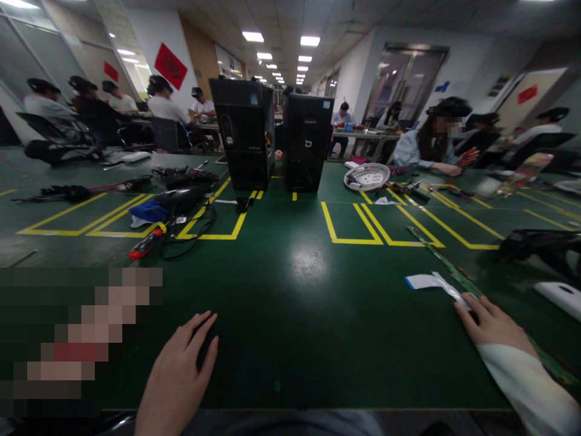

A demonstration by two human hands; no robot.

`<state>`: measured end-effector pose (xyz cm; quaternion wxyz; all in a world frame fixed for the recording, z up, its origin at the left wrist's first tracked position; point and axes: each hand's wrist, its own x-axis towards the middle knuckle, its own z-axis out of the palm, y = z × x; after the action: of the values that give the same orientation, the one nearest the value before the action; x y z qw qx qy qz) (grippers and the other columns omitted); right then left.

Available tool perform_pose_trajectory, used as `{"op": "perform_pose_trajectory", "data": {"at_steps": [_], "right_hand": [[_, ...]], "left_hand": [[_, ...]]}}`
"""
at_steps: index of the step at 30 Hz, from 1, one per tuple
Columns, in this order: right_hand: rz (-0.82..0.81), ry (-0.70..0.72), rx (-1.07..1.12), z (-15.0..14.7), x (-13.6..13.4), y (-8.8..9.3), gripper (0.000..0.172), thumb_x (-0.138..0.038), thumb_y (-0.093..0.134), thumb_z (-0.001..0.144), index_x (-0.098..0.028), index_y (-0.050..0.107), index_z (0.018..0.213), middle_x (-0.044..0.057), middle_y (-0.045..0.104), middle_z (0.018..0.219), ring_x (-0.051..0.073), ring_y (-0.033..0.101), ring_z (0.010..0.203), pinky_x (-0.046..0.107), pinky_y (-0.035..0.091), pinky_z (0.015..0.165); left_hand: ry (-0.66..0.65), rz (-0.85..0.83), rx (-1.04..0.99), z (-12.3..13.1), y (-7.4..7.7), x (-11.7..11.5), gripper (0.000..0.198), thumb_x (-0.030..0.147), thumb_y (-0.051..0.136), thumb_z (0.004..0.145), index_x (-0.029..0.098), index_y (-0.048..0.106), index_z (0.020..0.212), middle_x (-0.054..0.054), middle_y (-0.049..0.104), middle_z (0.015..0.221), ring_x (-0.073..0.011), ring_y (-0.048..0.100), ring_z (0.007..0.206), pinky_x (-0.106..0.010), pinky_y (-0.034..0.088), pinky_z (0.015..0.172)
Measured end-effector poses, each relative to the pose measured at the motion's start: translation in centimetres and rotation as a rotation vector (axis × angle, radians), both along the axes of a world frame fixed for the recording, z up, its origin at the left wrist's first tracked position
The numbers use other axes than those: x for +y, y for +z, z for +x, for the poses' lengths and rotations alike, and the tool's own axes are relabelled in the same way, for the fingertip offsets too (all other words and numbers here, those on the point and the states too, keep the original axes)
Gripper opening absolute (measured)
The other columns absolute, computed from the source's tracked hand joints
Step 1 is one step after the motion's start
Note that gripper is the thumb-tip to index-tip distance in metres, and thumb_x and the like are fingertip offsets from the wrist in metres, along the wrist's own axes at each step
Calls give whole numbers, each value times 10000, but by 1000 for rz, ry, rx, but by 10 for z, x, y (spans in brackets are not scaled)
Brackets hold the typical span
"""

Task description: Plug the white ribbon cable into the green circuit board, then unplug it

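My left hand lies flat on the green table near its front edge, fingers stretched out and holding nothing. My right hand, in a white sleeve, rests at the right with its fingertips on a long narrow green circuit strip and the end of a white flat ribbon cable. Whether the fingers grip the strip or only press on it is unclear.
Two black computer towers stand at the table's middle back. A red-handled screwdriver, black cables and a blue cloth lie at the left. A white basket sits right of the towers. Several people sit around nearby tables.
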<state>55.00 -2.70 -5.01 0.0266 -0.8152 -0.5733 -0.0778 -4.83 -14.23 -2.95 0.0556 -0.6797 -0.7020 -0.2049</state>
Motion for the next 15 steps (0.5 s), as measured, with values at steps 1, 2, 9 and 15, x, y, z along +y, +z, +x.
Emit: {"op": "perform_pose_trajectory", "data": {"at_steps": [1, 2, 9, 15], "right_hand": [[-23, -32, 13, 5, 5, 3, 714, -571, 149, 893, -143, 458, 1374, 208, 408, 1408, 346, 414, 1282, 496, 418, 926], [-35, -53, 23, 9, 11, 7, 705, -562, 158, 895, -140, 450, 1378, 204, 396, 1418, 340, 403, 1292, 488, 407, 942], [-103, -112, 100, 31, 44, 24, 660, -515, 200, 917, -136, 372, 1430, 203, 314, 1471, 340, 335, 1330, 486, 317, 1010], [-102, -114, 119, 36, 52, 25, 675, -541, 198, 915, -133, 388, 1419, 218, 343, 1444, 368, 368, 1297, 486, 337, 974]], "left_hand": [[-1, 2, -5, 0, 0, 0, 456, 431, 367, 915, 188, 528, 1265, -115, 538, 1291, -281, 524, 1175, -468, 428, 994], [-2, 4, -9, 0, 1, 0, 458, 435, 366, 914, 185, 533, 1260, -117, 539, 1289, -282, 524, 1175, -468, 427, 995], [6, 10, -17, 1, 1, 0, 477, 444, 366, 909, 176, 539, 1264, -116, 548, 1284, -288, 526, 1176, -477, 421, 1003], [8, -4, -6, 0, 0, 0, 476, 443, 365, 916, 184, 517, 1286, -113, 536, 1299, -282, 522, 1180, -469, 418, 1004]]}}
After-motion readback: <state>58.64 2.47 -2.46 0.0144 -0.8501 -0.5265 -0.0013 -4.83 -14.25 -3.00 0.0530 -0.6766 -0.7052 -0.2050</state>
